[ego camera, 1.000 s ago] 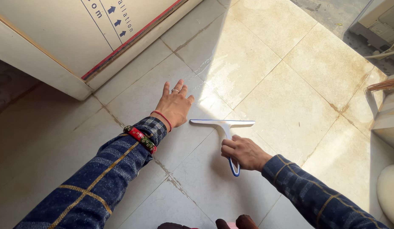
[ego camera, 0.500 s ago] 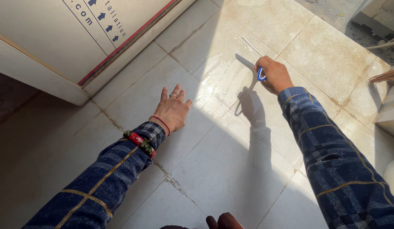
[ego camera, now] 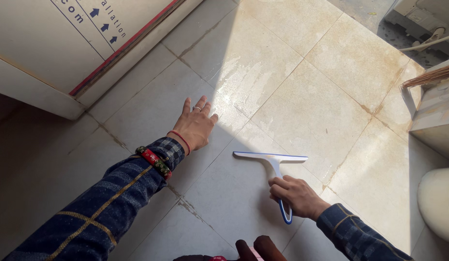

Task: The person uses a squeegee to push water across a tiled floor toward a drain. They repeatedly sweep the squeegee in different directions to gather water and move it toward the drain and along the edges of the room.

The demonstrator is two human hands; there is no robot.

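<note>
The right hand is now close to the body, wrapped shut around the blue loop handle of the squeegee. Half a second ago that hand was stretched far out into the sunlit part of the floor, with the tool raised at the end of the arm. Now the white blade lies flat across the grey tile just in front of the knuckles, its rubber edge touching the floor and running roughly parallel to the near edge of the view. Judging by this, one pull stroke from the far, bright tiles back toward the person is finished, and the blade sits about where it sat a second ago, only a little lower and further right.

The left hand has not moved in any of the three pictures. It is open, palm down, fingers spread and pressed on the tile. A ring, a thin red thread and a red beaded bangle show at the finger and wrist.

The pale wet smear remains on the sunlit tile beyond the blade, so that patch appears not yet dry. A large white printed panel leans at the floor's far left corner. A white rounded fixture stands at the right edge.
</note>
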